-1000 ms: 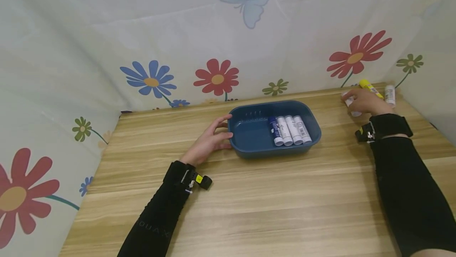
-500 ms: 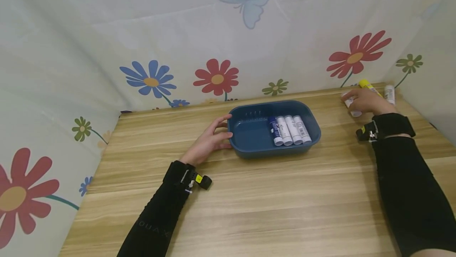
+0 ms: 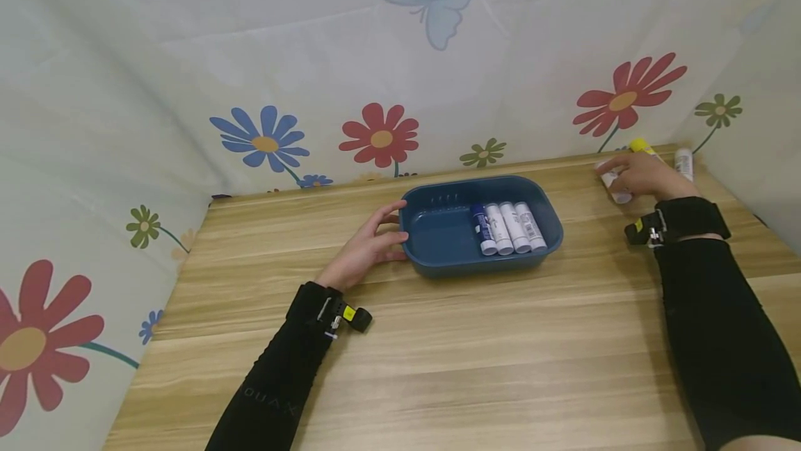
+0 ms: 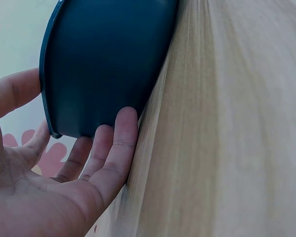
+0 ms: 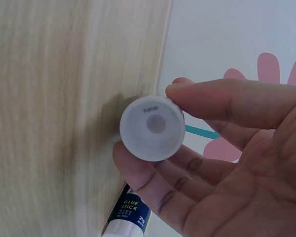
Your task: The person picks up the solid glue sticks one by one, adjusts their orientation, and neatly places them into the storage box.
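My left hand (image 3: 359,249) rests against the left end of a dark blue plastic basket (image 3: 438,269). In the left wrist view, its fingertips touch the basket's outer wall (image 4: 106,64) and the thumb meets the rim. My right hand (image 3: 644,174), at the table's far right, holds a white glue stick (image 3: 619,194) between thumb and fingers. The right wrist view shows that stick's round, hollow-looking end (image 5: 153,133) facing the camera. Inside the basket, several glue sticks (image 3: 513,227) lie side by side toward the right; the leftmost has a dark blue label (image 3: 482,223).
Beside my right hand lie a yellow glue stick (image 3: 643,147), partly hidden, and a white one (image 3: 684,162). A navy-labelled glue stick (image 5: 130,212) shows below the held one in the right wrist view. A flower-printed curtain (image 3: 538,89) borders the wooden table (image 3: 469,361).
My right hand has shifted very slightly, and the white glue stick in it has moved a little to the left. My left hand and the basket stay in place.
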{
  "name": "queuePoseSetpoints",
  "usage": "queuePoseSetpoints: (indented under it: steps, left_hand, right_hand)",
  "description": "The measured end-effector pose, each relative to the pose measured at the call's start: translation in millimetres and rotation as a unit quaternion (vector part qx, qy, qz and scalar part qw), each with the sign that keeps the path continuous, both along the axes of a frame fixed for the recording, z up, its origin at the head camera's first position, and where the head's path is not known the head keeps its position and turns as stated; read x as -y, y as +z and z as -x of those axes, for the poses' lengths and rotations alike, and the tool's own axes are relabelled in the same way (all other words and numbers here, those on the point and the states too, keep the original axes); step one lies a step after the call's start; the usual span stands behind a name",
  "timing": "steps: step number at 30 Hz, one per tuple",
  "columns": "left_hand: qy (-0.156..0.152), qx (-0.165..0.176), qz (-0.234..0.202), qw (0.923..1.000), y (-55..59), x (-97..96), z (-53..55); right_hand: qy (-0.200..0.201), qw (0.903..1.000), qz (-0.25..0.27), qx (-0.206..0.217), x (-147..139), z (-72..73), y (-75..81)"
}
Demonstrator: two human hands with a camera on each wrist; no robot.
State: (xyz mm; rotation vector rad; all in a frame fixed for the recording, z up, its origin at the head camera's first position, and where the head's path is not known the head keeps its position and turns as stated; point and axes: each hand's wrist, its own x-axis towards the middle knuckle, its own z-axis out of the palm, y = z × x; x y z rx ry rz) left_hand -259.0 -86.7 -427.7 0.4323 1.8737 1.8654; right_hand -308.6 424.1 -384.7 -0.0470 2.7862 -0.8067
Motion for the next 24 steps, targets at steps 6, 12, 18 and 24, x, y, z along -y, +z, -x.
queuePoseSetpoints:
  steps: [6,12,18,24]
  left_hand:
    - [0.0,0.0,0.0,1.0,0.4,0.0,-0.4]
    - [-0.001,-0.001,0.001,1.0,-0.4,0.0,0.3]
    - [0.001,-0.003,0.002,1.0,0.0,-0.1,0.0]
    - [0.001,-0.004,0.001,1.0,1.1,-0.1,-0.8]
  right_hand:
    - [0.002,0.9996,0.026,0.013,2.1,-1.4,1.4]
    - [0.0,0.9994,0.03,0.02,4.9,-2.9,3.2]
    - [0.01,0.9996,0.027,0.004,1.8,-1.9,1.8]
    - [0.015,0.9998,0.014,0.006,2.2,-2.8,2.5]
